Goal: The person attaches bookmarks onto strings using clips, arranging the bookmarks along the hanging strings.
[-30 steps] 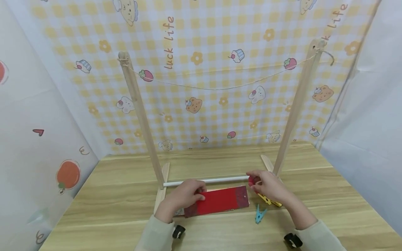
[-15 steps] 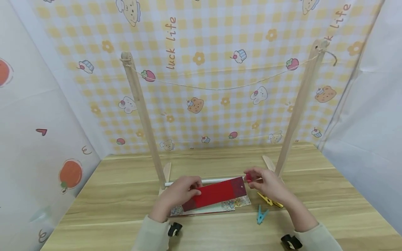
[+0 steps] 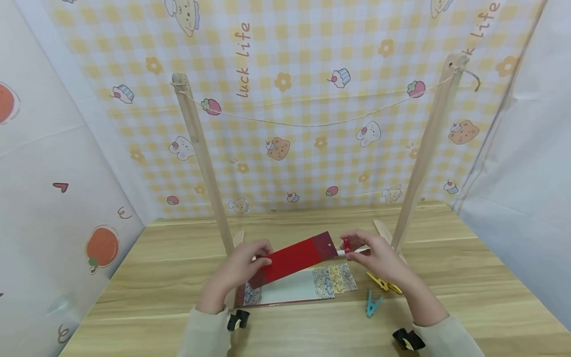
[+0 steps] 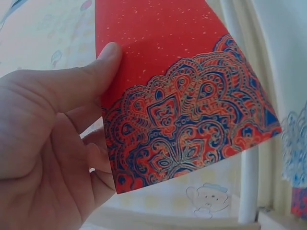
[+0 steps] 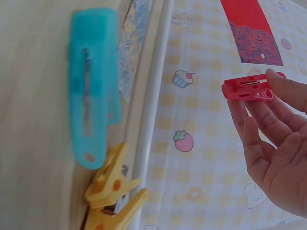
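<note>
The left hand [image 3: 244, 262] pinches one end of the red card [image 3: 294, 260]; the right hand [image 3: 375, 252] pinches the red clip [image 5: 247, 88] — a gap parts it from the card's holed edge. The card slants above a pale card [image 3: 290, 287]; a yellow clip [image 3: 384, 283] and blue clip [image 3: 372, 304] lie nearby. The string [image 3: 308, 126] sags well above, between wooden posts [image 3: 203, 153].

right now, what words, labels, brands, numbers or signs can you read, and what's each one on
"luck life": on the yellow-checked cloth, left of centre
"k life": same cloth, far right, its start hidden behind the right wooden post
Letters at the right wrist view's edge: cut off, unreadable
None readable on the red card or red clip
</note>
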The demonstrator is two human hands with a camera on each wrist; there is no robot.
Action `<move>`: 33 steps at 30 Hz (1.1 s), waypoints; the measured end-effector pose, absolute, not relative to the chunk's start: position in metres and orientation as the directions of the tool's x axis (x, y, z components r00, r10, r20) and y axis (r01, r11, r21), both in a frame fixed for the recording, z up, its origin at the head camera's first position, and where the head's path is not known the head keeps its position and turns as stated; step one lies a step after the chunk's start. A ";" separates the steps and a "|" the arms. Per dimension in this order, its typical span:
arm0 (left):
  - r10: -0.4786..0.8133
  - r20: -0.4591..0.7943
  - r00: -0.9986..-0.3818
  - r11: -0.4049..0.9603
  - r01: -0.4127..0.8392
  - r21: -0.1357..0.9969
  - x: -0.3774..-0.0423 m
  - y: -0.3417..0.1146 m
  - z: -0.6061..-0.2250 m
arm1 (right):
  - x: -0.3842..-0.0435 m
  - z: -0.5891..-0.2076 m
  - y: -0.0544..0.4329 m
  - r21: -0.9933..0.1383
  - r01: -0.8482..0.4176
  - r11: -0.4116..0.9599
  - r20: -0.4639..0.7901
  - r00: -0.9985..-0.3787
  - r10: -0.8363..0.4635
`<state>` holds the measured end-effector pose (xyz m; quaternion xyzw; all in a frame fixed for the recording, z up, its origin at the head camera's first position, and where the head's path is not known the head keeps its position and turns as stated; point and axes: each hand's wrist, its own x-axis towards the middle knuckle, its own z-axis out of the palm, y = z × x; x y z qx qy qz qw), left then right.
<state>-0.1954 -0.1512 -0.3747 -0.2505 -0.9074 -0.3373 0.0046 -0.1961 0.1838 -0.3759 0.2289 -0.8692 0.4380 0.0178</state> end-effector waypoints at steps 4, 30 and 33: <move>0.431 0.211 -0.878 0.626 0.459 0.630 -0.196 -0.158 -0.371 | -0.197 -0.370 0.178 -0.757 -0.404 0.514 0.245 -0.904 -0.350; 0.113 0.415 -0.903 0.627 0.389 0.675 -0.186 -0.194 -0.348 | -0.206 -0.315 0.140 -0.770 -0.453 0.449 0.356 -0.889 -0.288; 0.080 0.462 -0.883 0.610 0.410 0.678 -0.185 -0.197 -0.348 | -0.208 -0.307 0.136 -0.773 -0.473 0.423 0.379 -0.879 -0.290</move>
